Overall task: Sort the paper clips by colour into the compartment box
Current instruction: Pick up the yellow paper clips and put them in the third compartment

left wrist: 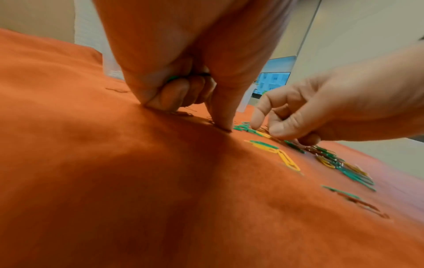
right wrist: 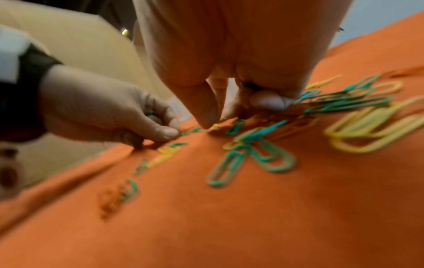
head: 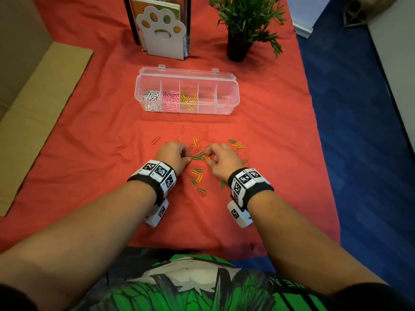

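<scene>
A clear compartment box (head: 232,98) stands open on the red cloth, with white clips (head: 151,97), pink clips (head: 170,98) and yellow clips (head: 188,99) in its three left compartments. Loose green, yellow and red paper clips (head: 198,173) lie scattered in front of it. My left hand (head: 187,157) is down on the pile, thumb tip on the cloth, with a green clip (left wrist: 172,78) tucked in its curled fingers. My right hand (head: 208,157) is beside it, thumb and forefinger pinching a yellow clip (right wrist: 215,127) on the cloth. Green clips (right wrist: 241,163) and yellow clips (right wrist: 367,134) lie just behind it.
A white paw-shaped book stand (head: 161,34) and a potted plant (head: 242,25) stand behind the box. Flat cardboard (head: 40,104) lies at the left. The cloth's right edge (head: 318,131) drops to blue floor. Red clips (head: 155,140) are hard to see on the cloth.
</scene>
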The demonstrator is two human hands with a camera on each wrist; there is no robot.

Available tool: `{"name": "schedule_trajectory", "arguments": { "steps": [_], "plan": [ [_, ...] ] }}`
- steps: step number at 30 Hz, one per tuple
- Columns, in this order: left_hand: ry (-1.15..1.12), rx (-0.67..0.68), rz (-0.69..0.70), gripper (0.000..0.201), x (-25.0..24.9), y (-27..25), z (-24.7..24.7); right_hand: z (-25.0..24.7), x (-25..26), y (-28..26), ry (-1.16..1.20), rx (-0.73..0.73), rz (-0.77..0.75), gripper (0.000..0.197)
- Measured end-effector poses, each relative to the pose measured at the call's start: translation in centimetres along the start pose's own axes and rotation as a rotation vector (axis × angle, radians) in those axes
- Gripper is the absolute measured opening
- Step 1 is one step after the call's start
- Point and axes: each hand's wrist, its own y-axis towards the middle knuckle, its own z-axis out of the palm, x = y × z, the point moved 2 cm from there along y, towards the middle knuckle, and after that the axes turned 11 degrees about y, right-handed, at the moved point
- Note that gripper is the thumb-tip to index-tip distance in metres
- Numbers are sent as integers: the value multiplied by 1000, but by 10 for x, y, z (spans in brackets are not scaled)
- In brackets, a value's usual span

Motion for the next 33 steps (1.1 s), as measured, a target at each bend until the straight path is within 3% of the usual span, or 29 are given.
{"name": "schedule_trajectory", "arguments": {
  "steps": [4, 8, 13, 21, 25, 28, 30, 33],
  "plan": [
    [-27, 10, -54, 14, 14, -1, -7, -16, -10, 5, -104, -60, 33, 24],
    [16, -17, 50, 20, 4, -3, -12, -27, -2, 13, -123, -138, 1, 13],
    [137, -19, 211, 27, -18, -7, -6, -14, 18, 23, -309, -65, -127, 22],
    [245, 83, 190, 24, -13, -4, 4, -6, 22, 12, -498, -18, -98, 30],
    [-63, 142, 61, 17, -13, -4, -7, -6, 24, 7, -469, -37, -102, 29],
    [-713, 346, -183, 18, -13, -11, -14, -1, 27, 3, -482, -17, -95, 29],
    [-1123, 440, -257, 6, -12, -17, -20, 3, 27, 1, -471, -1, -87, 28],
    [-1356, 485, -252, 21, -6, -19, -25, 5, 25, 4, -382, 18, -35, 30]
  ]
}}
